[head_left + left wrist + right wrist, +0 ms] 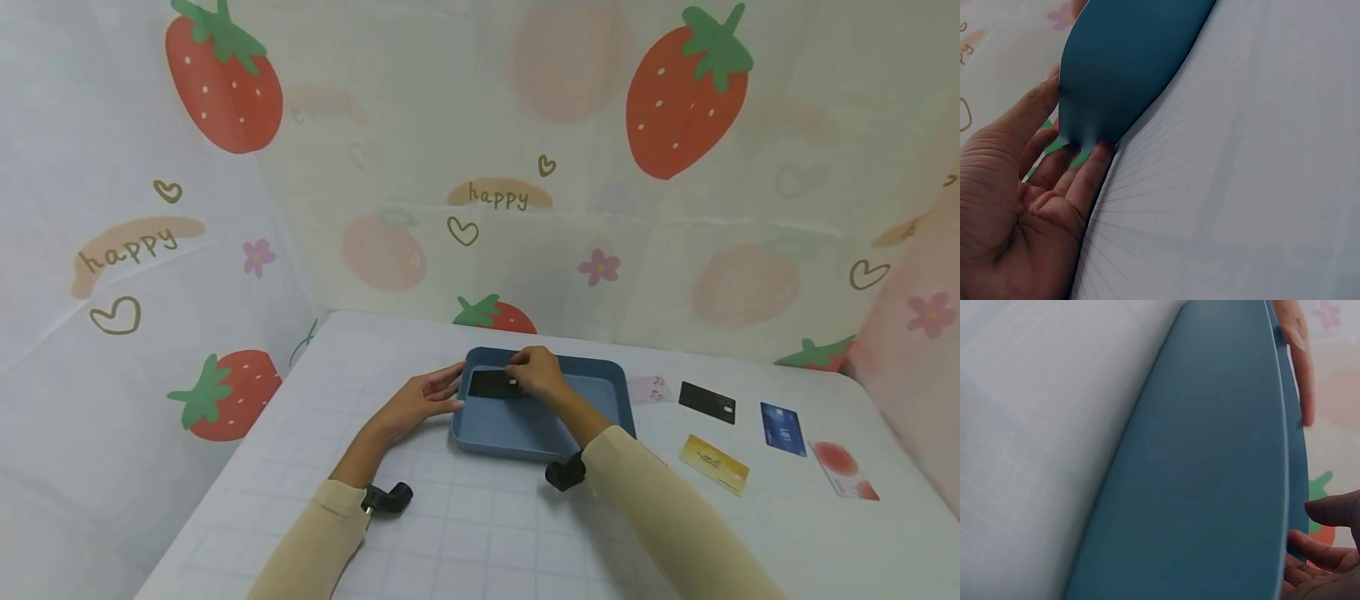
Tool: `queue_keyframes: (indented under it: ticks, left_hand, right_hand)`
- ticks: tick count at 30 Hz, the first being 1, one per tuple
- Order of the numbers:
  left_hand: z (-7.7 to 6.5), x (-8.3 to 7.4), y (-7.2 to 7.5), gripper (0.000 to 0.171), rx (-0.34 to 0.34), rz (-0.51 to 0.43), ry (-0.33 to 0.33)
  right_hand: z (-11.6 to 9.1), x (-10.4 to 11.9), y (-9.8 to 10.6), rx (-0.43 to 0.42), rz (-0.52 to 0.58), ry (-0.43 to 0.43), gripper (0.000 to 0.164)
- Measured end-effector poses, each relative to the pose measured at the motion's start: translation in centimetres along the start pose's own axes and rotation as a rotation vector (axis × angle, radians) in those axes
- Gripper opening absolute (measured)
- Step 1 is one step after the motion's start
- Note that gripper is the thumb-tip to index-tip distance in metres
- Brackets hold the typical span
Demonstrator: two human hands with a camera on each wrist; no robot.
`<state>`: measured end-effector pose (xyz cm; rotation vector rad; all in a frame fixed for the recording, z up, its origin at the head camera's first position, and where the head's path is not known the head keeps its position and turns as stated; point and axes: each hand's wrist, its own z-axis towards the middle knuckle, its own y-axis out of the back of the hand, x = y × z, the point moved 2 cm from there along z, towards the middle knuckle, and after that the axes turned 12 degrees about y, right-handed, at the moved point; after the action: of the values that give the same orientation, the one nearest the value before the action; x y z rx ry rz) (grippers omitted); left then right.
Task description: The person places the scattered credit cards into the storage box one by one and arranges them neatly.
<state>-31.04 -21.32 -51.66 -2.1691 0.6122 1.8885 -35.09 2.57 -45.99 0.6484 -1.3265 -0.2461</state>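
A blue tray stands at the middle of the table, with a black card in its back left part. My right hand is over the tray with its curled fingers at the card's right end, beside the small chip. In the right wrist view, the near tray wall hides the card and part of my right hand. My left hand lies against the tray's left side. The left wrist view shows fairly straight left fingers touching the tray's outer wall.
Right of the tray lie several cards: a pale patterned card, another black card, a gold card, a blue card and a white-and-red card. A strawberry-print cloth hangs behind the table.
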Motion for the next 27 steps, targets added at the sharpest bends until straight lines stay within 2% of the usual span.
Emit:
queue_keyframes:
  ticks: [12, 27]
  left_hand:
    - [-0.3, 0.3, 0.0, 0.072, -0.002, 0.009, 0.007]
    - [-0.1, -0.2, 0.0, 0.073, 0.005, 0.010, 0.002]
  right_hand:
    - [-0.7, 0.4, -0.3, 0.006, -0.012, -0.018, 0.036]
    - [-1.3, 0.9, 0.2, -0.007, -0.038, -0.030, 0.039]
